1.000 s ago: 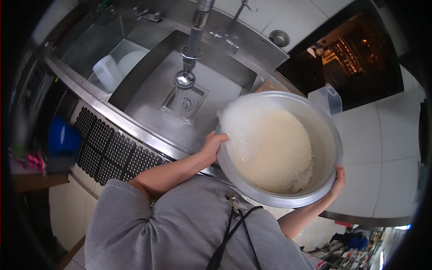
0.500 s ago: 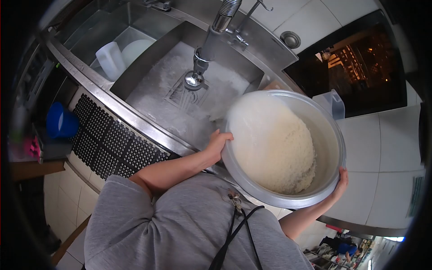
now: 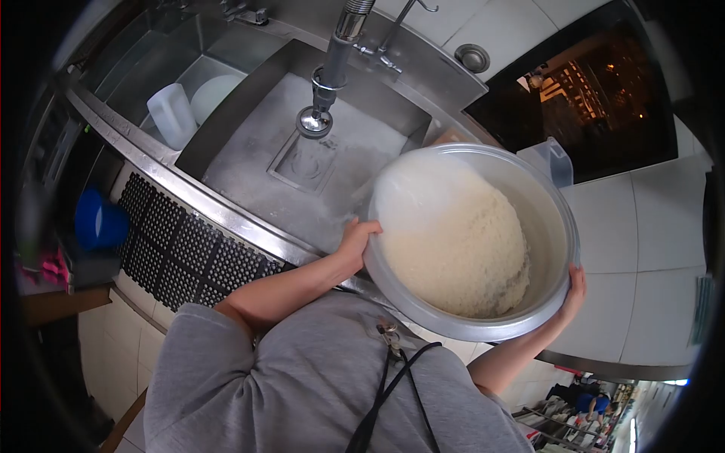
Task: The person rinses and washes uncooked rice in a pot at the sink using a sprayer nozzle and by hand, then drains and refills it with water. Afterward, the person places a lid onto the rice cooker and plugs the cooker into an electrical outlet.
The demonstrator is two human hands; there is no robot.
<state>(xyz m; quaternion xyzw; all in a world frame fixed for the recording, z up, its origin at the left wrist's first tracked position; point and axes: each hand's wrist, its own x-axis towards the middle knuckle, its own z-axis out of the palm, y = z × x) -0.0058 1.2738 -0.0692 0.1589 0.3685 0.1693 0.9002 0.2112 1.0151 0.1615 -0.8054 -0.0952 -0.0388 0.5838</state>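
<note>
A large round metal pot (image 3: 555,302) is held tilted toward the sink (image 3: 226,177), its lower-left rim over the basin's edge. Inside lies wet rice (image 3: 468,249), with cloudy whitish water (image 3: 415,185) gathered at the sink side. My left hand (image 3: 357,243) grips the rim on the left, thumb over the edge. On the right, my right hand (image 3: 575,291) holds the pot's outer side, its fingers partly hidden beneath. Milky water covers the sink floor around a square drain (image 3: 306,166).
Above the basin hangs a spray faucet (image 3: 315,119). A white jug (image 3: 172,115) and a round white item sit in the left-hand sink. A clear plastic container (image 3: 555,160) stands behind the pot. A blue bucket (image 3: 100,219) is beside the black rubber mat (image 3: 181,241). Another person (image 3: 593,404) is far off at lower right.
The drain shows more plainly as the cloudy water over it has thinned. The view has shifted slightly; both hands keep their hold on the tilted pot.
</note>
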